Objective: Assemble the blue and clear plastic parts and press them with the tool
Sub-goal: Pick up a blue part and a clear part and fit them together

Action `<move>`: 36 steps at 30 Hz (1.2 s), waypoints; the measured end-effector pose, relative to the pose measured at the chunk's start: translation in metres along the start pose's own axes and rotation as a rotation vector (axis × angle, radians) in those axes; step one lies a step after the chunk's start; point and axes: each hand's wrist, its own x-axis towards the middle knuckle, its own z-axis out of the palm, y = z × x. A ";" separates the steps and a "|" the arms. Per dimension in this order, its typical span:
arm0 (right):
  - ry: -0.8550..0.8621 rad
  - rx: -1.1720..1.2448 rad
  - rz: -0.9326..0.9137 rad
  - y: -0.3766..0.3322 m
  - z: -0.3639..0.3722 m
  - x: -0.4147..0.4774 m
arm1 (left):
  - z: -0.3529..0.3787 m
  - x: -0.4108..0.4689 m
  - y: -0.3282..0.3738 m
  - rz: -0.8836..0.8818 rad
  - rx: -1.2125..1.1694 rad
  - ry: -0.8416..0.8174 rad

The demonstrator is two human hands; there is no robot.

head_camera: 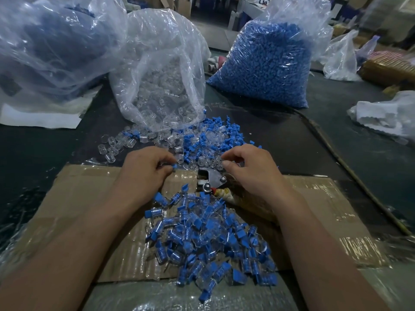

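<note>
Left hand (146, 169) pinches one blue part (174, 167) between thumb and curled fingers at the far edge of the cardboard sheet (85, 198). The right hand (249, 169) hovers over the loose clear parts (202, 161) spilled on the dark table (280, 142), fingers bent and thumb drawn close to the forefinger. From my remote station I cannot tell whether that right hand holds a clear piece or only touches the heap.

The metal pressing tool (211, 179) lies unheld on the cardboard between the two wrists. A heap of joined blue-and-clear pieces (208, 243) sits nearer the camera on the same sheet. Beyond the loose stock, an open bag of clear parts (161, 86) and a full bag of blue parts (267, 63) stand on the table.

I read this as the picking step for a fresh piece: blue in hand, its clear mate being sought, nothing yet joined. The next move calls for a clean pinch on a single clear shell out of a crowded heap. Its open end must then be turned toward the blue part and the two pushed together. After that one hand must come free for the tool, which lies just under the right palm.
</note>
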 end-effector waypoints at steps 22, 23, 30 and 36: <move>0.100 0.445 -0.271 -0.043 0.006 -0.018 | -0.019 -0.016 0.037 -0.253 -1.025 -0.216; 0.108 0.457 -0.262 -0.043 0.006 -0.017 | -0.018 -0.015 0.037 -0.280 -1.069 -0.217; 0.109 0.568 -0.252 -0.046 0.002 -0.022 | -0.017 -0.011 0.032 -0.389 -1.236 -0.201; 0.120 0.543 -0.270 -0.048 0.003 -0.022 | -0.016 -0.011 0.031 -0.400 -1.309 -0.251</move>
